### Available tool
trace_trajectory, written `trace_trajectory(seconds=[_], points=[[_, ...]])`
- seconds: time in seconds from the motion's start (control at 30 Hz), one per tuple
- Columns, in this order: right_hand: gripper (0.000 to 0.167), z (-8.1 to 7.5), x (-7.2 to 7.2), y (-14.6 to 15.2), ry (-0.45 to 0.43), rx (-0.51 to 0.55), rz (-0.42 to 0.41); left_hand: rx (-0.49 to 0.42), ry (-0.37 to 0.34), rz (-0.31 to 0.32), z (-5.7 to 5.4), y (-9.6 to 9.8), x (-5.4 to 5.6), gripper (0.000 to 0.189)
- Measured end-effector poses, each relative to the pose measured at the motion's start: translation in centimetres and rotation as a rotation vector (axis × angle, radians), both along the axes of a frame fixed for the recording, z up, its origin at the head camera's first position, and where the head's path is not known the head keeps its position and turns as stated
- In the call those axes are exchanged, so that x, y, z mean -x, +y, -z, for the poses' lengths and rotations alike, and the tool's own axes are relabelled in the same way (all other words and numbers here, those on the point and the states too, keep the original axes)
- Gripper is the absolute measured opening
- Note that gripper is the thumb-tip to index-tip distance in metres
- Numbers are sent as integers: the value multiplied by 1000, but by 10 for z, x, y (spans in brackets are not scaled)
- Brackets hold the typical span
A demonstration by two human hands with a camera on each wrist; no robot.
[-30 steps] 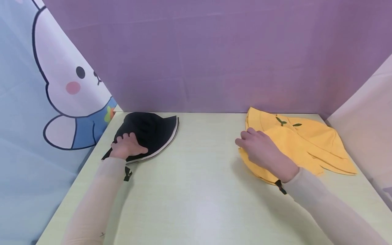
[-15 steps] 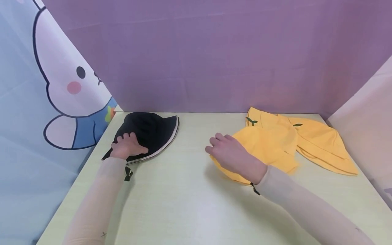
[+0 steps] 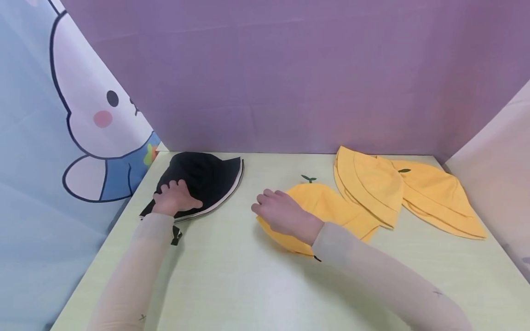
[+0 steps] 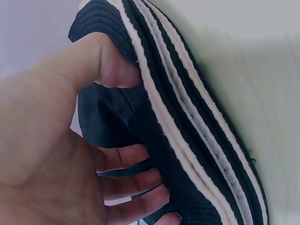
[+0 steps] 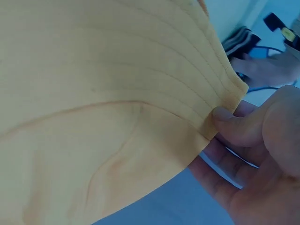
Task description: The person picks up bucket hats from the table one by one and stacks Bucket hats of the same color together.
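Right hand (image 3: pixel 285 215), three yellow hats (image 3: pixel 325 202)

The right fingers (image 5: pixel 229 161) have carried one yellow hat (image 3: pixel 316 200) leftward, baring more of the middle hat (image 3: pixel 368 184).

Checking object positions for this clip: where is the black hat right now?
In the head view, the black hat lies at the back left of the table, in front of the purple curtain, with the left hand touching it.
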State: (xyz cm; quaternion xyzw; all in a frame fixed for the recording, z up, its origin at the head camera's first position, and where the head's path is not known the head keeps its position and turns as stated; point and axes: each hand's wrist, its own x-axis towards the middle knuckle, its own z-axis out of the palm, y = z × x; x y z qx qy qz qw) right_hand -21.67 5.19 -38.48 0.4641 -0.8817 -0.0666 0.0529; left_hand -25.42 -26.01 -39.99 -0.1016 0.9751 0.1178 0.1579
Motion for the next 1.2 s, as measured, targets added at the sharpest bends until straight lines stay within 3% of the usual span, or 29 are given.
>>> trace_trajectory(seconds=[0.27, 0.43, 0.67, 0.97, 1.2], points=[[26, 31, 11, -14, -72, -45, 18, 5, 1, -6, 1, 3, 0, 97], [26, 39, 15, -11, -84, -43, 32, 8, -4, -9, 0, 4, 0, 98], [24, 23, 21, 17, -178, 19, 109, 5, -2, -11, -1, 2, -2, 98], [16, 12, 33, 93, -216, 172, 289, 13, -14, 1, -3, 1, -1, 96], [22, -5, 36, 151, -380, 256, 478, 23, -3, 19, -1, 3, -5, 96]])
